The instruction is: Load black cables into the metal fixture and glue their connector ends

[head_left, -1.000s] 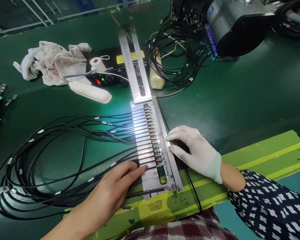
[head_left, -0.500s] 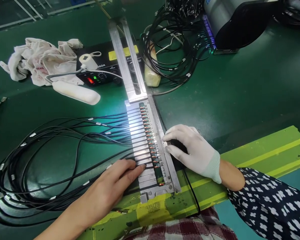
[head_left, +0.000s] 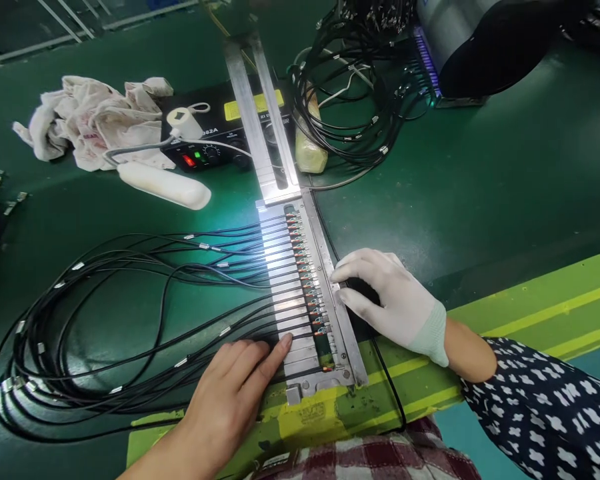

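A metal fixture (head_left: pixel 295 293) lies on the bench, with several black cables (head_left: pixel 235 265) laid side by side across its slots. Their stripped ends, with orange and small metal tips, line up over the narrow opening. Bare and palm down, my left hand (head_left: pixel 233 383) is at the fixture's lower left edge. Its thumb presses on a black cable there, and the curled fingers are partly hidden. On the other side, my right hand (head_left: pixel 393 300) wears a white glove. Its thumb and forefinger grip the fixture's right rail (head_left: pixel 330 267). One lowest cable lies apart from the others.
A slotted metal arm (head_left: pixel 265 127) extends beyond the fixture over a black control box (head_left: pixel 205 157). Nearby are a white padded handle (head_left: pixel 165 187), crumpled gloves (head_left: pixel 95 127) and coiled cables (head_left: pixel 340 127). A grey lamp-like housing (head_left: pixel 460 47) stands back right. Green-yellow edging (head_left: pixel 530 307) borders the bench.
The view has shifted slightly, moving the scene to the right. My left hand has slid a little down toward the bench edge; my right hand stays at the rail.
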Motion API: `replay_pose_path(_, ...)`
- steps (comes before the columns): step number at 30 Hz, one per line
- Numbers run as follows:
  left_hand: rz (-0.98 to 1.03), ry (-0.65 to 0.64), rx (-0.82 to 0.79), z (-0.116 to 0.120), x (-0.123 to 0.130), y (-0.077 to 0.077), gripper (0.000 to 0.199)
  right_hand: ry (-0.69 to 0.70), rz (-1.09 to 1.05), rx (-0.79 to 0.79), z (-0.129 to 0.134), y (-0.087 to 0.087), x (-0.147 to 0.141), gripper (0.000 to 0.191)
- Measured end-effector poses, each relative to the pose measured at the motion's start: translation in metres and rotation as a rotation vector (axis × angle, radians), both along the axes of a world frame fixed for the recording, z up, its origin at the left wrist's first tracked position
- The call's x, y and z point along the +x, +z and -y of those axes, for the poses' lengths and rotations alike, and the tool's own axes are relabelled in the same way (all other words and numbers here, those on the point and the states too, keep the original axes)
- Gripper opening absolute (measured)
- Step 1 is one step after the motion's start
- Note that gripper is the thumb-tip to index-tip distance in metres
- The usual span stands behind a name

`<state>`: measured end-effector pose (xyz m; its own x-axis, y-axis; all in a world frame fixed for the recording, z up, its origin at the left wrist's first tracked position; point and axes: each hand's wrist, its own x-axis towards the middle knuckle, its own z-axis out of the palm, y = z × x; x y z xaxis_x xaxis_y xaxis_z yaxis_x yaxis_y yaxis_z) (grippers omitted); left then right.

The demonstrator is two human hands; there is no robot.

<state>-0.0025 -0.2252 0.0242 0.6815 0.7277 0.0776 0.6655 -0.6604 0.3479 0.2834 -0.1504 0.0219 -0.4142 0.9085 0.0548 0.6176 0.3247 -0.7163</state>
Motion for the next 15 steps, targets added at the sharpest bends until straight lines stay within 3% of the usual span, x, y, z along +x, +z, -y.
replay_pose_path(6, 0.101, 0.025, -0.132, 0.004, 0.011, 0.014, 0.041, 0.01, 0.002, 0.027, 0.001, -0.003, 0.0, 0.017)
replay_pose_path(11, 0.117, 0.038, -0.33, 0.016, 0.009, 0.015, 0.045, 0.009, 0.0, 0.047, 0.003, -0.002, -0.001, 0.016)
replay_pose_path(15, 0.13, 0.036, -0.193, 0.01, 0.003, 0.01, 0.05, 0.005, 0.001, 0.051, 0.002, -0.002, -0.002, 0.016)
